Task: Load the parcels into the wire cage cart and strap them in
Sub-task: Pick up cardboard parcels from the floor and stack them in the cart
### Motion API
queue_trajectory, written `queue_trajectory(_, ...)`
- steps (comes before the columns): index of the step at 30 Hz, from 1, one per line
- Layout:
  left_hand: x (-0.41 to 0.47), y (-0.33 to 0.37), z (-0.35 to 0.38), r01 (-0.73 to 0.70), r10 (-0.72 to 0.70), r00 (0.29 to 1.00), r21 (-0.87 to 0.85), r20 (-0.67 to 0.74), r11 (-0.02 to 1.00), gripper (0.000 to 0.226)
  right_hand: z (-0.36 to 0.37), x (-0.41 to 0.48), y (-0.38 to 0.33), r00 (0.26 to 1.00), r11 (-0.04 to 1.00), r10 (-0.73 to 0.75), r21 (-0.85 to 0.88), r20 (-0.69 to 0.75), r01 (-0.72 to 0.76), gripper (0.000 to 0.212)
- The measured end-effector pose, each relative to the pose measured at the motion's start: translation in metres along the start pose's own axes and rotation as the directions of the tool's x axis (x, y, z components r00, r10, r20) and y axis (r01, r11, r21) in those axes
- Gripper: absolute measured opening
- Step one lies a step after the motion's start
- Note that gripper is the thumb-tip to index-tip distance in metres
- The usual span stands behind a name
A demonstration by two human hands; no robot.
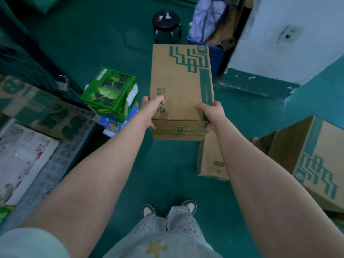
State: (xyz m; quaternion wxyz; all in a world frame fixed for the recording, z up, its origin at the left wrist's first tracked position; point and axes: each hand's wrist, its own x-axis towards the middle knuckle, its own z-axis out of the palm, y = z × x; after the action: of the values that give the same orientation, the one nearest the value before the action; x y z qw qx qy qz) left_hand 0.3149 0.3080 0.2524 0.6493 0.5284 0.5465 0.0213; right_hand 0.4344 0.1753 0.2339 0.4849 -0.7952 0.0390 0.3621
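Bare forearms reach ahead; left hand and right hand clamp the near end of a long brown cardboard parcel, off the green floor at 12 o'clock. Best kept level while swinging to the perforated metal cart deck at 9 o'clock

Ur holding brown parcel w/ both hands, up off green floor, long side pointing away from u. L hand grips near-left corner, R hand near-right, thumbs on top. Green printed box sits on blue box at ur left. Small carton + big carton on floor at right. Black stool ahead.
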Motion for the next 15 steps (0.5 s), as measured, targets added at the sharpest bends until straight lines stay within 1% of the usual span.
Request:
queue_trajectory(3,-0.005,0.003,-0.036,-0.014,0.013,0.999,-0.032,-0.037,0.999,0.041,0.026,-0.015,-0.018,0.998,0.996,-0.033,-0.076,0.058,0.037,0.053)
queue_trajectory(9,-0.021,-0.001,-0.110,-0.010,-0.006,0.991,-0.121,-0.130,0.993,0.058,0.089,-0.045,-0.046,0.982,0.982,-0.090,-0.153,0.164,0.115,0.056)
queue_trajectory(15,-0.040,-0.012,-0.184,-0.010,-0.037,0.968,-0.188,-0.248,0.982,0.059,0.159,-0.075,-0.062,0.954,0.960,-0.133,-0.205,0.269,0.192,0.059)
